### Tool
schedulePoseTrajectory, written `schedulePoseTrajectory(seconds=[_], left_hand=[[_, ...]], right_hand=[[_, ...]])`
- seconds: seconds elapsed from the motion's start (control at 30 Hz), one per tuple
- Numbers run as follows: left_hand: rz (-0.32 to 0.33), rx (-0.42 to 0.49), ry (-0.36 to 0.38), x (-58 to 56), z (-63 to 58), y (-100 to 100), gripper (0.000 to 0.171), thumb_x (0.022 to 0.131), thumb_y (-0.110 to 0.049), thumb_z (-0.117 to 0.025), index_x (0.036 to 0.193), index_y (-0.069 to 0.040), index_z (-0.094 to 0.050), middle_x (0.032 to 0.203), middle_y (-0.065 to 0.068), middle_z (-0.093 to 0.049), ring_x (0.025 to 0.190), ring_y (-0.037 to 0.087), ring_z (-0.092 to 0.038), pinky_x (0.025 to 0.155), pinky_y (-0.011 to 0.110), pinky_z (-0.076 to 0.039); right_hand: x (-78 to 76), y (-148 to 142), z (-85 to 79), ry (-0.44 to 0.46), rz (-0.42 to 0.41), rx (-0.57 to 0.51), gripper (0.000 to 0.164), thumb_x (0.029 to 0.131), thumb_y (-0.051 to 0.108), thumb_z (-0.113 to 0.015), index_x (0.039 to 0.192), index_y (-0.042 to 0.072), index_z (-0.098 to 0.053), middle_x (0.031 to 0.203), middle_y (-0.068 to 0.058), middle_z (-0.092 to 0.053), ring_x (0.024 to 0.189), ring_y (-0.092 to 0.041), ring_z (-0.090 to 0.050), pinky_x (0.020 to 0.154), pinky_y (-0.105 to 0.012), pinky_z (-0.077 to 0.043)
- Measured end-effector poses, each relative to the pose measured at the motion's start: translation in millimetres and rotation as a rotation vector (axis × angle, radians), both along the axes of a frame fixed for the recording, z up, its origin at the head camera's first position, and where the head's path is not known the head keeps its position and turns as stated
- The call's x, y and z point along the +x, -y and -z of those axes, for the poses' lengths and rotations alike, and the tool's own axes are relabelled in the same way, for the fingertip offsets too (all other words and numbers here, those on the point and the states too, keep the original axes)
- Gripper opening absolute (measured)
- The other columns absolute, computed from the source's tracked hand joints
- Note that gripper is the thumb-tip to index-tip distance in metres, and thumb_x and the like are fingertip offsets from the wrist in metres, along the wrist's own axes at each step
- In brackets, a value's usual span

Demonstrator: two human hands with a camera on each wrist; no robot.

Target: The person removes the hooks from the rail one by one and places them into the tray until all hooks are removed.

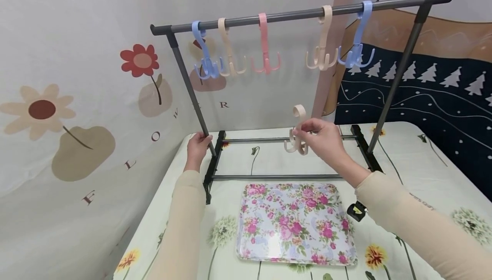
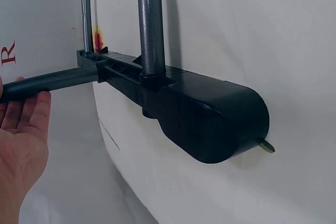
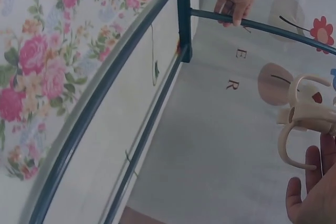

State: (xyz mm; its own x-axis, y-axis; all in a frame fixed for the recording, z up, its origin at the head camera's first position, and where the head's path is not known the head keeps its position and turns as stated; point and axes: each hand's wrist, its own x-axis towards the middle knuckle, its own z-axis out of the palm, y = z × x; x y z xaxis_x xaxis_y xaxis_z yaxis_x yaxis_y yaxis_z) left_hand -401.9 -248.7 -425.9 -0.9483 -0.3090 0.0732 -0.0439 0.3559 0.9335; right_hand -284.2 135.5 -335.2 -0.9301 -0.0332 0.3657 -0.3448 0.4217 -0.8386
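My right hand (image 1: pixel 322 138) pinches a beige multi-prong hanging hook (image 1: pixel 299 113), held upright in the air below the top rail. In the right wrist view that hook (image 3: pixel 310 119) shows its curved prongs, with my fingers (image 3: pixel 313 162) at its body. Low on the left upright pole (image 1: pixel 192 94) of a dark garment rack, my left hand (image 1: pixel 197 146) grips the tube, seen closer in the left wrist view with fingers (image 2: pixel 41 109) around it. From the top rail (image 1: pixel 294 16) hang two blue hooks (image 1: pixel 357 53), two beige hooks (image 1: pixel 322 53) and a pink hook (image 1: pixel 264 42).
A floral tray (image 1: pixel 296 224) lies on the flower-print cloth (image 1: pixel 226 233) in front of the rack. Black feet (image 1: pixel 215 160) and low crossbars (image 1: pixel 274 177) form the rack's base. A small black object (image 1: pixel 356 211) sits by my right sleeve. Printed curtains (image 1: pixel 88 23) stand behind.
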Motion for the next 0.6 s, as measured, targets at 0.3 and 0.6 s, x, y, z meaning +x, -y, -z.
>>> schedulePoseTrajectory(seconds=[0.3,0.6], left_hand=[[0.004,0.027,-0.002,1.6,0.1,1,0.030,0.099,-0.023,-0.061,0.118,0.000,-0.060,0.121,0.018,-0.064,0.114,0.031,-0.060,0.100,0.041,-0.048],[0.020,0.037,-0.019,0.7,0.0,1,0.028,0.099,-0.022,-0.062,0.116,0.001,-0.060,0.119,0.018,-0.064,0.113,0.030,-0.059,0.100,0.041,-0.048]], right_hand=[[-5.2,14,25.5,0.081,-0.105,-0.040,0.022,0.091,0.029,-0.074,0.100,0.009,-0.074,0.096,-0.005,-0.073,0.088,-0.019,-0.067,0.071,-0.033,-0.054],[-10.4,30,53.2,0.138,-0.146,-0.058,0.014,0.091,0.023,-0.075,0.095,0.009,-0.074,0.093,-0.004,-0.073,0.085,-0.022,-0.066,0.068,-0.031,-0.054]])
